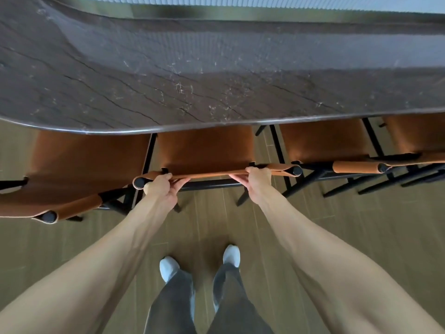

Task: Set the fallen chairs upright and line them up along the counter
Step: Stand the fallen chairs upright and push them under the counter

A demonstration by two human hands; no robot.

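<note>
The chair (204, 150), upright at the counter (216, 80), is gripped by both hands (160, 186) (256, 180) at its backrest. The soft leather probably yields; the stiff frame beneath is better held.

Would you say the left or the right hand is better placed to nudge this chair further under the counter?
Neither clearly: the left hand and right hand both grip the middle chair's backrest, near opposite ends, so pushing together seems best.

Four chairs stand side by side on the floor (313, 225), seats tucked under the counter (216, 80): far-left chair (79, 165), middle chair (204, 148), right chair (322, 143), far-right chair (416, 136).
</note>
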